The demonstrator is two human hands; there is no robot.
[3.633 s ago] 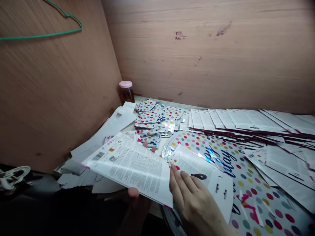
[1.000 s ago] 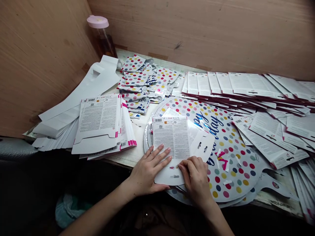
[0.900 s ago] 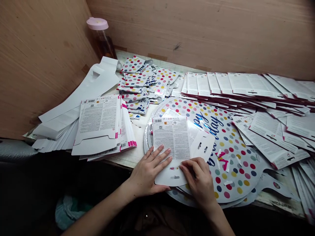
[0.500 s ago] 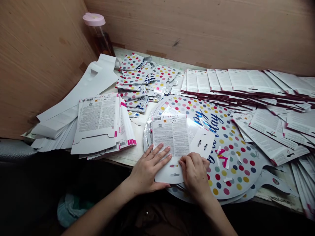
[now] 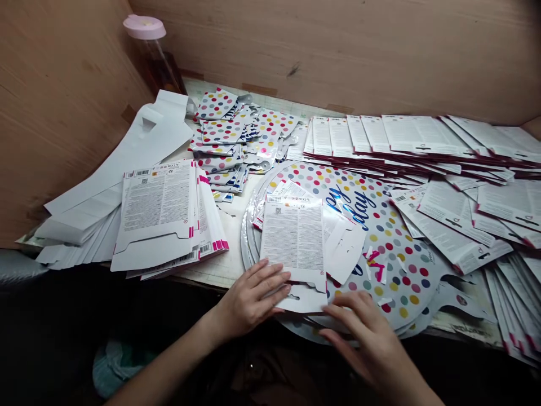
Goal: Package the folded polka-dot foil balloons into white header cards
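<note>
A flat printed cardboard packet (image 5: 293, 239) with small text and a barcode lies in front of me, its notched flap at the near end. My left hand (image 5: 256, 296) rests on its lower left part, fingers stretched flat over the card, thumb mostly hidden. At the lower right corner is my right hand (image 5: 363, 335), fingers spread and slightly blurred, the index fingertip at or very near the corner. Beneath the packet are another white card (image 5: 347, 254) and a stack of round polka-dot foil balloons (image 5: 406, 270) with blue lettering. Pink and white paper scraps (image 5: 376, 265) lie on the balloons.
To the left stand a stack of printed packets (image 5: 158, 203) and white blank cards (image 5: 105, 163). Folded polka-dot foil pieces (image 5: 222, 132) are piled behind. Finished-looking packets (image 5: 406, 135) spread along the right. A pink-lidded bottle (image 5: 154, 53) stands in the back corner by wooden walls.
My right hand has let go of the packet's near end, opened and moved right and down. The near flap sits differently, its notched edge now showing. My left hand stays on the packet.
</note>
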